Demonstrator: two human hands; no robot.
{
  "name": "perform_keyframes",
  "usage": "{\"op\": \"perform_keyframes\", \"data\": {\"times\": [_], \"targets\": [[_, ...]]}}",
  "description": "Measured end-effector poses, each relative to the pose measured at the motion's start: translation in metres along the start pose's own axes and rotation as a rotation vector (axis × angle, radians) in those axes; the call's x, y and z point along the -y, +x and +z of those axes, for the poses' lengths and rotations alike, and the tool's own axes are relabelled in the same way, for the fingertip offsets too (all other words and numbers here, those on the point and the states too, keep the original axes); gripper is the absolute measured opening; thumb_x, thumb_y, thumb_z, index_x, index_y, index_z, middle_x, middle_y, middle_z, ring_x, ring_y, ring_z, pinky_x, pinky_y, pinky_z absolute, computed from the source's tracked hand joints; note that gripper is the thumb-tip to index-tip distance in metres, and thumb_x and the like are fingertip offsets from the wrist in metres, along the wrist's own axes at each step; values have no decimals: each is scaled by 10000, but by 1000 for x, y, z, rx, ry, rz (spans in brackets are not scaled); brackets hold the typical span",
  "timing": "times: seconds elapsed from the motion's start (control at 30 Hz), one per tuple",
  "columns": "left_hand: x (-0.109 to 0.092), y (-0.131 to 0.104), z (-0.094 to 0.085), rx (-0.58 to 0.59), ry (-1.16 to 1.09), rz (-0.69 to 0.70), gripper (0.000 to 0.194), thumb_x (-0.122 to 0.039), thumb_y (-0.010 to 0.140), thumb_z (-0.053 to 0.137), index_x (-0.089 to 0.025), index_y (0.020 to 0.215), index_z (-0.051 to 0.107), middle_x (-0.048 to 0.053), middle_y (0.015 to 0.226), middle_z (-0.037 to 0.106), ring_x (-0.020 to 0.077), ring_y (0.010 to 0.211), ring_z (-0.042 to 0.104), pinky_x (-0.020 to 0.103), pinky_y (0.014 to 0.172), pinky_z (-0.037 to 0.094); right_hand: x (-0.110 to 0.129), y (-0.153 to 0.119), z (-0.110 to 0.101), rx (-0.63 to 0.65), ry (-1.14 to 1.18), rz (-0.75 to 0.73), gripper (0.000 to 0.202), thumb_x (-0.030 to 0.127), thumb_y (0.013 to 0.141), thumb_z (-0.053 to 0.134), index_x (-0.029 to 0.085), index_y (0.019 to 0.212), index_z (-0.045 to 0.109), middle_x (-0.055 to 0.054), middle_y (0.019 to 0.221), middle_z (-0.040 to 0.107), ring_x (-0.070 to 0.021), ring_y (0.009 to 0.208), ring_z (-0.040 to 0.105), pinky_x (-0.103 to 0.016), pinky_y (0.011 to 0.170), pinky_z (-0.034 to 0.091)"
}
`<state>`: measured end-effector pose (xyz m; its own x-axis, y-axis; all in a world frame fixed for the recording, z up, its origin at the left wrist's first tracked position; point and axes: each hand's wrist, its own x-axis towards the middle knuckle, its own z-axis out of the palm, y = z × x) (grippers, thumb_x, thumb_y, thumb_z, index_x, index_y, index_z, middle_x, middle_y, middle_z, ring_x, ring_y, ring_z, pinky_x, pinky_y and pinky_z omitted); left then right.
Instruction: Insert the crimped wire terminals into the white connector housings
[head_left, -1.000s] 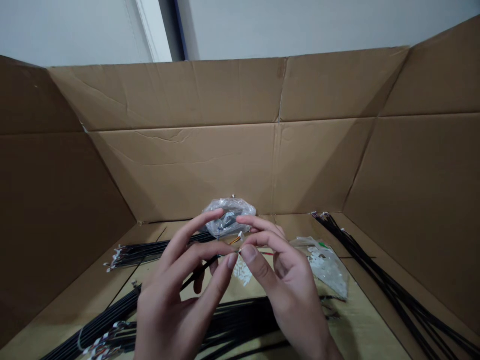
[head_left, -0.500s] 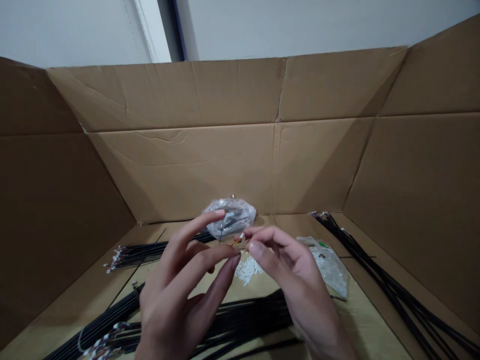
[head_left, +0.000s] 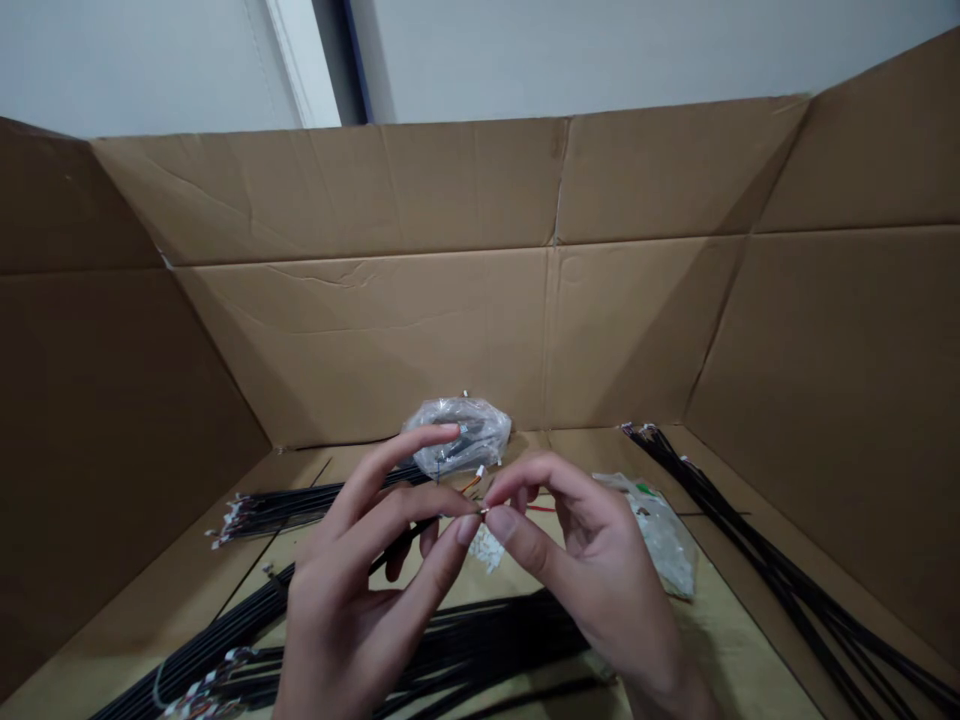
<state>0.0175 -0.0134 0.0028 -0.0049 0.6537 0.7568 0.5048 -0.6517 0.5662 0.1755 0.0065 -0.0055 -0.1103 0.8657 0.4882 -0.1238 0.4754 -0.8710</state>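
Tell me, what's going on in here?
A person is working on a black cable by hand. The left hand pinches it near its end, where thin coloured wires lead to a white connector. The right hand has its fingertips at the same spot; the detail there is too small to tell. Small white pieces and bundles of black cables lie nearby.

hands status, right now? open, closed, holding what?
Left hand: closed, pinching a black cable near its end.
Right hand: closed, pinching at a tiny pale piece, too small to identify.
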Motion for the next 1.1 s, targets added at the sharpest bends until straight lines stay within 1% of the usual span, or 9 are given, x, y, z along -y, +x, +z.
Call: {"op": "perform_keyframes", "data": {"times": [0.23, 0.33, 0.43, 0.6, 0.7, 0.8, 0.9, 1.0, 1.1], "targets": [[-1, 2, 6, -13, 36, 45, 166, -163, 947, 640, -305, 903, 715, -56, 1284, 667, 149, 1144, 669, 249, 872, 533, 0, -1, 0, 70, 1, 136, 187, 433, 969, 653, 260, 902, 672, 27, 890, 677, -172, 894, 577, -319, 796, 413], [5, 2, 7, -24, 123, 135, 157, -158, 948, 646, -295, 905, 710, -42, 1273, 667, 151, 1126, 670, 235, 722, 541, -2, -1, 1, 116, 132, 191, 235, 467, 980, 638, 239, 926, 659, 14, 896, 671, -167, 891, 573, -315, 812, 415], [9, 2, 4, -33, 216, 251, 163, -129, 948, 646, -279, 935, 707, -22, 1281, 656, 156, 1122, 669, 243, 736, 547, -5, 3, 1, 202, 316, 211, 238, 424, 989, 645, 200, 909, 663, 5, 847, 651, -143, 829, 586, -296, 816, 429], [16, 1, -3, -2, 288, 439, 157, -76, 944, 632, -221, 963, 688, 18, 1329, 622, 96, 888, 701, 242, 730, 546, -12, 11, -3, 325, 515, 317, 234, 390, 915, 745, 162, 918, 692, 23, 723, 604, -98, 645, 506, -251, 649, 366], [16, 2, -6, 38, 307, 505, 183, -40, 933, 623, -204, 989, 682, 35, 1345, 617, 101, 878, 702, 259, 741, 541, -13, 13, -6, 363, 549, 395, 281, 415, 866, 790, 153, 871, 689, 27, 697, 595, -80, 579, 451, -251, 567, 293], [11, 1, -7, 33, 292, 441, 185, -49, 924, 643, -221, 977, 682, 22, 1365, 612, 112, 901, 708, 271, 771, 545, -9, 11, -9, 358, 554, 404, 270, 388, 831, 831, 160, 867, 691, 42, 680, 571, -77, 580, 447, -235, 577, 327], [4, -1, -7, 6, 233, 309, 199, -61, 934, 626, -253, 933, 680, -11, 1349, 623, 99, 871, 710, 263, 718, 542, -3, 7, -13, 256, 500, 382, 257, 343, 790, 873, 190, 916, 709, 19, 810, 625, -97, 724, 529, -217, 675, 410], [1, -3, -5, 9, 180, 239, 184, -106, 937, 628, -274, 880, 678, -17, 1276, 668, 167, 1083, 701, 268, 651, 529, -1, 4, -15, 147, 404, 311, 232, 375, 821, 846, 243, 971, 729, 9, 915, 644, -123, 856, 554, -221, 744, 429], [2, -2, -4, 69, 129, 195, 172, -135, 945, 617, -278, 872, 681, -5, 1237, 694, 205, 1196, 670, 268, 601, 522, -3, 4, -13, 121, 315, 236, 183, 408, 871, 796, 275, 978, 731, 14, 881, 627, -135, 830, 533, -242, 716, 413]]}}
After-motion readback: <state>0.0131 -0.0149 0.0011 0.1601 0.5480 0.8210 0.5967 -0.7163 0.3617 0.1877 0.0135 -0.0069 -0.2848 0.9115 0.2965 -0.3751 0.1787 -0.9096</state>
